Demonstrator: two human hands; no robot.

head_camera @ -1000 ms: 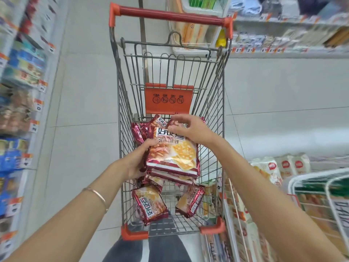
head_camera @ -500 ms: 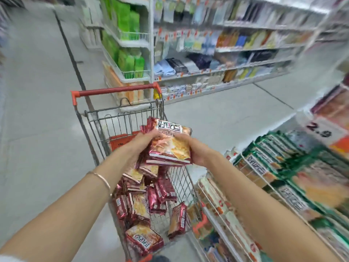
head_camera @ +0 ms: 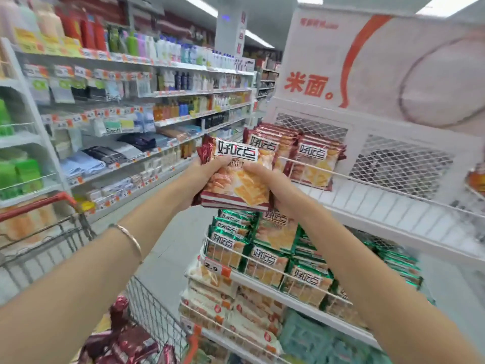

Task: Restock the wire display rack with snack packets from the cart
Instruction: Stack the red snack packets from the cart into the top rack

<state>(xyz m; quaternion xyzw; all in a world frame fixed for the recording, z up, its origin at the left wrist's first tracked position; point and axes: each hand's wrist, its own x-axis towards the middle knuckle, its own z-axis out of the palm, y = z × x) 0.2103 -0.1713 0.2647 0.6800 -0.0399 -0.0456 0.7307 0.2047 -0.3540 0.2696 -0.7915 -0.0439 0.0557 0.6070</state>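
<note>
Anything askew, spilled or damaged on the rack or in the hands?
Nothing stands out. The left hand and right hand grip a stack of red packets; shelved red packets stand in rows on the wire rack.

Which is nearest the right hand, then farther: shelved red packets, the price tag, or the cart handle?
1. Red packets, on the shelf just right of the right hand.
2. Price tag, below and to the left.
3. Cart handle, far left.

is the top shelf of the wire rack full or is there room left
Partly empty: the top shelf holds red packets at its left end, and a long stretch of wire to their right lies bare.
</note>
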